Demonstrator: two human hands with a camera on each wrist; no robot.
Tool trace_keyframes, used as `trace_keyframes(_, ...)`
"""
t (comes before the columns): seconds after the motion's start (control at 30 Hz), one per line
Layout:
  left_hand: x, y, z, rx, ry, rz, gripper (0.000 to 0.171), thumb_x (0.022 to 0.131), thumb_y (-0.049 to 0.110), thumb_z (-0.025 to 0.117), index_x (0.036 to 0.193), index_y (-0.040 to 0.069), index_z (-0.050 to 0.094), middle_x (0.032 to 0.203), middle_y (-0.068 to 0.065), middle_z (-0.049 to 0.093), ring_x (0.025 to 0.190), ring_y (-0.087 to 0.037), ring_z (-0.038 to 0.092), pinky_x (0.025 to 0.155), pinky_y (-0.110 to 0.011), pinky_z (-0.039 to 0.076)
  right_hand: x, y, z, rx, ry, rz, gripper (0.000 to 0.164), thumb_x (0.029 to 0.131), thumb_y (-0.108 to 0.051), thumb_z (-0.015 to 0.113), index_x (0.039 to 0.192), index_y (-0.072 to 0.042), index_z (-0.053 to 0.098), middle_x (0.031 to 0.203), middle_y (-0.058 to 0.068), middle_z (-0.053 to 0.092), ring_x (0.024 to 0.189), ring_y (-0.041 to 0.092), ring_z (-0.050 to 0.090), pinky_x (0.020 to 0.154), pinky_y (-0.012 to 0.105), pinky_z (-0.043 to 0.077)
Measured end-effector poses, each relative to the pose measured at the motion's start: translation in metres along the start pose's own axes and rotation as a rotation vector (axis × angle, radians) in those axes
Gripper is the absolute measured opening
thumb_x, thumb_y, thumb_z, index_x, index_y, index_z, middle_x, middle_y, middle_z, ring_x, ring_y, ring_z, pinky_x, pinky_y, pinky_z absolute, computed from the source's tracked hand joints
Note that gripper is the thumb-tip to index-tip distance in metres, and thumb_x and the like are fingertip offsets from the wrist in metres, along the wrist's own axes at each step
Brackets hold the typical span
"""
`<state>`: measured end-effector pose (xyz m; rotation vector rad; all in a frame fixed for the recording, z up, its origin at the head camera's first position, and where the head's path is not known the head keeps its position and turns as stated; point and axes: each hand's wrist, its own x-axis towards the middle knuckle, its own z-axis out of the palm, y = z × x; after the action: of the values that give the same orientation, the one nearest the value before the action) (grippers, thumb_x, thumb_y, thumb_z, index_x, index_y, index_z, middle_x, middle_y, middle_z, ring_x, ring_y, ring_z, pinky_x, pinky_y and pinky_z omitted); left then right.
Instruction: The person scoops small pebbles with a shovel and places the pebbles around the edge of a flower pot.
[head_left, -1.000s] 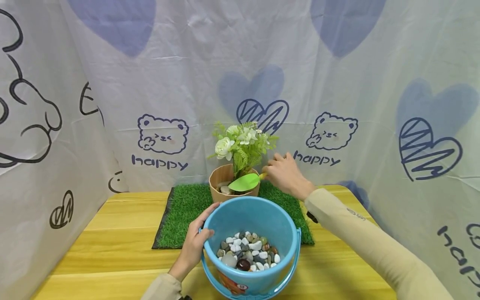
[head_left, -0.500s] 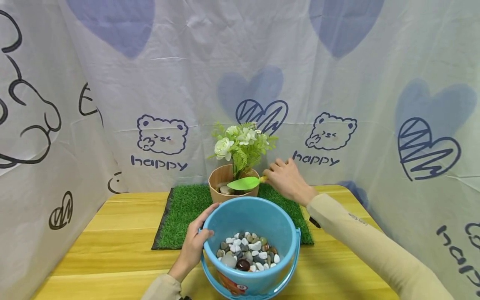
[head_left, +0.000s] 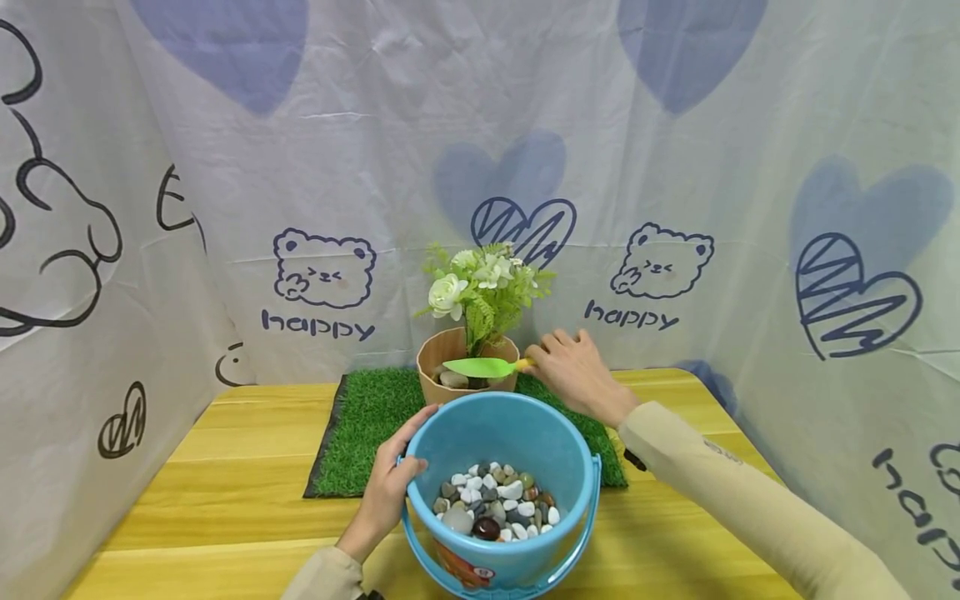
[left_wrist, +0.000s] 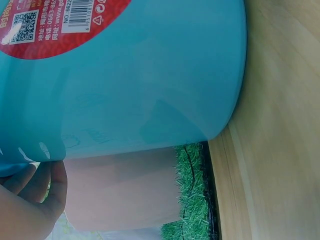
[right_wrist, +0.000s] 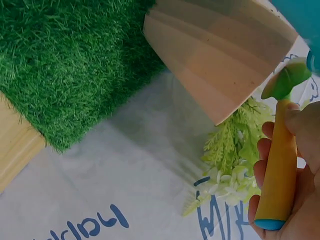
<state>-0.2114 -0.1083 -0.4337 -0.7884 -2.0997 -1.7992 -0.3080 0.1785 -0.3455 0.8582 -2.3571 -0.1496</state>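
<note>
My left hand [head_left: 388,485] grips the left rim of a blue bucket [head_left: 498,433], thumb over the rim and fingers outside. Pebbles [head_left: 497,507] in white, grey and brown cover the bucket's bottom. My right hand [head_left: 576,373] holds a toy trowel with a green blade [head_left: 480,367] over a tan flowerpot [head_left: 442,393]. In the right wrist view my fingers curl round the trowel's yellow handle [right_wrist: 281,165], which ends in a blue cap. A few larger stones [head_left: 453,379] lie in the pot around the stem of a white-flowered plant [head_left: 487,287]. The bucket's front rim hides the pot's base in the head view.
Beneath the pot lies a green artificial grass mat [head_left: 367,442] on the yellow wooden table [head_left: 202,492]. A white printed cloth [head_left: 390,167] hangs behind and along both sides. The bucket's handle [head_left: 581,550] is lowered at its front.
My right hand has lowered slightly and turned the trowel, so its blade now appears narrower and points further left over the pot. The left hand and bucket stay put.
</note>
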Motion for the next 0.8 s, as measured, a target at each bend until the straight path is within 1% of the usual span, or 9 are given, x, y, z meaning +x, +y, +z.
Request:
trace_keyframes(0.17, 0.001, -0.001, 0.001, -0.013, -0.005, -0.002, 0.069, 0.082, 0.001, 0.039, 0.149, 0.019, 0.042, 0.146, -0.016, 0.049, 0.123, -0.039, 0.056, 0.09, -0.045, 0.055, -0.007, -0.007, -0.002, 0.031, 0.019, -0.007, 0.024, 0.095, -0.038, 0.06, 0.105, -0.017, 0.069, 0.082, -0.001, 0.059, 0.069, 0.015, 0.041, 0.063, 0.029, 0.023)
trace_keyframes(0.23, 0.001, -0.001, 0.001, -0.013, -0.005, -0.005, 0.069, 0.082, 0.002, 0.039, 0.149, 0.019, 0.042, 0.146, -0.016, 0.049, 0.123, -0.038, 0.057, 0.09, -0.045, 0.055, -0.009, -0.009, -0.003, 0.056, 0.012, 0.015, 0.024, 0.095, -0.036, 0.06, 0.107, -0.017, 0.068, 0.084, -0.001, 0.059, 0.072, 0.015, 0.043, 0.064, 0.029, 0.024)
trace_keyframes(0.4, 0.0, -0.002, 0.002, -0.011, -0.007, -0.008, 0.069, 0.082, 0.002, 0.039, 0.149, 0.019, 0.043, 0.146, -0.016, 0.049, 0.123, -0.038, 0.057, 0.09, -0.044, 0.055, -0.016, -0.013, -0.006, 0.132, -0.006, 0.105, 0.026, 0.096, -0.034, 0.06, 0.112, -0.017, 0.069, 0.093, 0.0, 0.064, 0.08, 0.015, 0.051, 0.067, 0.03, 0.031)
trace_keyframes(0.47, 0.0, -0.002, 0.003, -0.009, -0.008, -0.005, 0.069, 0.082, 0.002, 0.039, 0.149, 0.019, 0.043, 0.146, -0.016, 0.05, 0.122, -0.038, 0.057, 0.09, -0.044, 0.055, -0.02, -0.014, -0.008, 0.149, -0.006, 0.123, 0.027, 0.096, -0.035, 0.059, 0.113, -0.018, 0.069, 0.095, 0.0, 0.065, 0.083, 0.016, 0.053, 0.069, 0.031, 0.033)
trace_keyframes(0.53, 0.001, -0.002, 0.003, -0.011, -0.009, -0.003, 0.069, 0.082, 0.002, 0.039, 0.148, 0.02, 0.043, 0.145, -0.016, 0.05, 0.122, -0.038, 0.057, 0.09, -0.044, 0.055, -0.025, -0.015, -0.011, 0.159, 0.006, 0.133, 0.027, 0.096, -0.036, 0.059, 0.114, -0.018, 0.07, 0.096, 0.0, 0.066, 0.084, 0.016, 0.055, 0.07, 0.031, 0.035)
trace_keyframes(0.7, 0.001, -0.001, 0.002, -0.009, 0.0, -0.005, 0.069, 0.082, 0.002, 0.039, 0.148, 0.021, 0.043, 0.146, -0.014, 0.05, 0.123, -0.037, 0.057, 0.09, -0.044, 0.055, -0.039, -0.021, -0.018, 0.182, 0.059, 0.125, 0.029, 0.095, -0.037, 0.059, 0.114, -0.019, 0.07, 0.096, -0.001, 0.066, 0.084, 0.017, 0.054, 0.069, 0.031, 0.031)
trace_keyframes(0.8, 0.0, 0.0, 0.002, 0.0, 0.005, -0.015, 0.069, 0.083, 0.002, 0.039, 0.148, 0.021, 0.043, 0.147, -0.014, 0.049, 0.124, -0.037, 0.056, 0.091, -0.043, 0.054, -0.047, -0.025, -0.021, 0.189, 0.092, 0.11, 0.028, 0.094, -0.037, 0.061, 0.112, -0.019, 0.072, 0.094, -0.002, 0.066, 0.084, 0.017, 0.055, 0.068, 0.03, 0.029)
